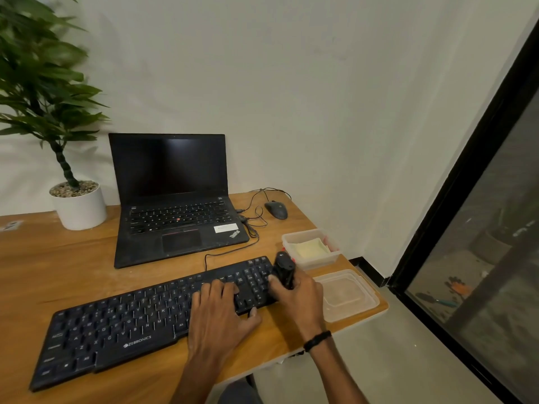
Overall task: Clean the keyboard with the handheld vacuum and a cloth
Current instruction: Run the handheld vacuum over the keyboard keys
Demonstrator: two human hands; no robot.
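The black keyboard (122, 325) lies slantwise on the near part of the wooden counter (58, 258), and its front edge reads ZEBRONICS in white. Your left hand (218, 313) rests flat on the keys right of the middle, fingers straight and spread, thumb by the front edge. Your right hand (294, 298), with a black band (317, 340) on its wrist, is wrapped around a black handheld vacuum (283, 268) that stands over the keyboard's right end, at the number pad. Just beyond that end sits a clear plastic container (291, 237) with a folded pale yellow cloth (312, 248) inside, and its clear lid (347, 295) lies beside it, nearer to you, at the counter's right edge. Behind the keyboard an open laptop (175, 199) with a dark screen shows the ThinkPad mark and a white sticker too small to read. A dark wired mouse (276, 209) sits to its right. A leafy plant (38, 83) in a white pot (80, 209) stands to the left. The counter meets a plain white wall (320, 97). On the right is a black-framed glass door (466, 170) above a grey floor (393, 360).
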